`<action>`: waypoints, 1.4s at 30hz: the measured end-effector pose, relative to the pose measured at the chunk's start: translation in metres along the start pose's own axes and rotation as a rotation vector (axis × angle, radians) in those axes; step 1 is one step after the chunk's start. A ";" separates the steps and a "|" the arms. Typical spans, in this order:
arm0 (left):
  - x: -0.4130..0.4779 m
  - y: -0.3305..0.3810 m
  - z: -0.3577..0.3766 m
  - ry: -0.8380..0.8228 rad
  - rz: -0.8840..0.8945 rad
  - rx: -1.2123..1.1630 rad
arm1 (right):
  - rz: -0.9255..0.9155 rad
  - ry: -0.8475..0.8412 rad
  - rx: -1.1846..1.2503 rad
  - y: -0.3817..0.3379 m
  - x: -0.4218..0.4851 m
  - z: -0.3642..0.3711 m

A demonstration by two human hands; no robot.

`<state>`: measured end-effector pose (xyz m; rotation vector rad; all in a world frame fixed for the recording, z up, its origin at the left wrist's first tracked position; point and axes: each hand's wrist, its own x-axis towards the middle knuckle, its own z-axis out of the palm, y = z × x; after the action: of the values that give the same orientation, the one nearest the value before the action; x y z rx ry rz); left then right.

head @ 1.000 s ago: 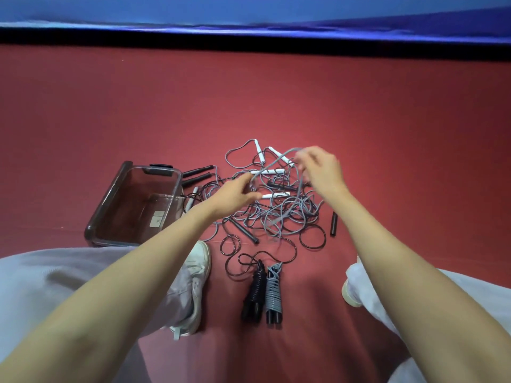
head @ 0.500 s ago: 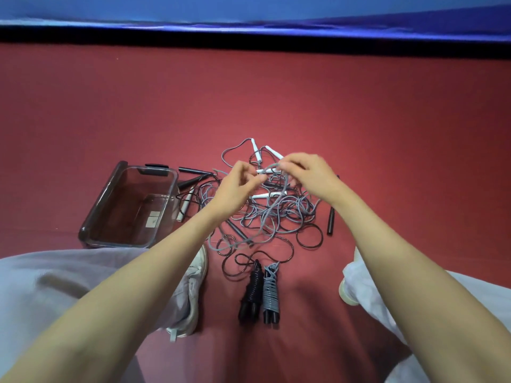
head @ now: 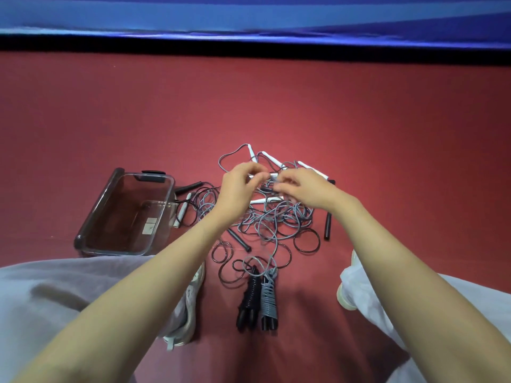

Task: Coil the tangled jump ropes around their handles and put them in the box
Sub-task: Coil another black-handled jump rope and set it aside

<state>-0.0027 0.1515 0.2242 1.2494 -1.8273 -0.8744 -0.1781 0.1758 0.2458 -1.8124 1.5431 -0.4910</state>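
A tangle of grey and black jump ropes (head: 272,219) with white and black handles lies on the red floor. My left hand (head: 240,186) and my right hand (head: 301,189) hover close together over the pile's far side. Both pinch a grey rope near a white handle (head: 272,176) between them. A grey strand hangs from my hands down to the pile. Two coiled ropes lie side by side nearer me, one black (head: 249,297) and one grey (head: 268,299). The clear plastic box (head: 91,225) stands to the left of the pile, with no rope inside.
Loose black handles lie at the pile's right (head: 328,225) and left (head: 190,187). My knees in grey trousers and white shoes (head: 188,308) flank the coiled ropes. A blue mat edge (head: 249,37) runs along the far side of the floor.
My hands came together over the pile's far side, and the grey loop they held up has dropped and shrunk. The view shifted slightly.
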 end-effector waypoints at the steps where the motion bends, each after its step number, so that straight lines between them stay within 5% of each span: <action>1: 0.001 0.002 -0.001 -0.018 -0.077 -0.149 | 0.000 0.066 0.059 -0.001 0.000 -0.003; 3: 0.000 -0.002 -0.003 -0.165 -0.175 -0.275 | 0.022 0.269 0.281 -0.004 -0.001 -0.016; 6: -0.015 -0.031 -0.002 -0.312 -0.127 0.041 | 0.028 0.495 0.309 -0.001 0.002 -0.032; 9: -0.028 -0.049 0.007 -0.195 -0.098 0.153 | 0.117 0.170 -0.214 0.006 0.001 -0.030; 11: -0.027 -0.035 0.010 -0.185 0.016 0.198 | 0.074 -0.010 -0.264 0.008 0.001 -0.020; 14: -0.014 0.001 0.009 -0.058 0.018 0.013 | -0.014 -0.009 -0.125 0.000 0.003 -0.011; 17: -0.002 0.016 0.000 -0.037 -0.057 -0.245 | -0.028 0.227 0.190 -0.002 0.001 -0.017; 23: -0.022 -0.053 0.005 -0.532 -0.325 -0.088 | -0.083 0.557 0.579 -0.008 0.002 -0.045; 28: -0.046 -0.094 0.002 -0.373 -0.443 0.047 | 0.001 0.611 0.689 0.007 0.003 -0.048; 31: -0.049 -0.086 0.004 -0.298 -0.433 0.002 | 0.024 0.470 0.544 0.010 0.006 -0.046; 35: -0.030 -0.042 0.023 -0.310 -0.313 -0.262 | 0.025 0.039 0.410 0.003 0.005 -0.037; 37: -0.016 -0.013 0.033 -0.290 -0.222 -0.366 | 0.025 -0.003 0.383 0.000 0.004 -0.033; 40: -0.009 -0.002 0.040 -0.252 -0.246 -0.457 | 0.046 0.321 0.663 0.003 0.004 -0.041; 42: -0.017 -0.025 0.039 -0.358 -0.297 -0.295 | 0.098 0.544 0.723 0.011 0.006 -0.052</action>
<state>-0.0216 0.1648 0.1805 1.2485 -1.7139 -1.5573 -0.2198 0.1558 0.2733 -1.0787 1.4937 -1.3731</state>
